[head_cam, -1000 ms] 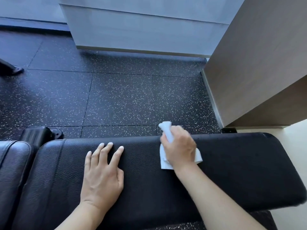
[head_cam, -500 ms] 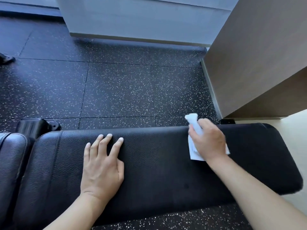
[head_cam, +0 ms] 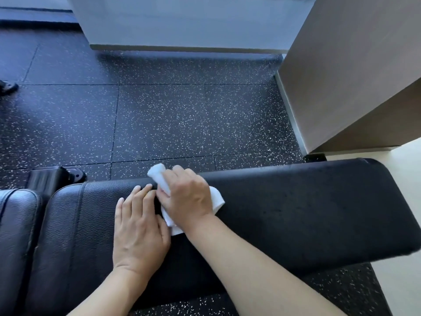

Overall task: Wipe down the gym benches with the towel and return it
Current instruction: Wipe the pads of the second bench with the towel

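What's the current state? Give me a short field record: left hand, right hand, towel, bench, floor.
left hand: left hand lies flat on the bench pad, fingers straight
right hand: right hand grips the towel, right beside the left hand
towel: white towel bunched, pressed on the pad near its far edge
bench: black padded bench; a second pad adjoins at left
floor: black speckled floor
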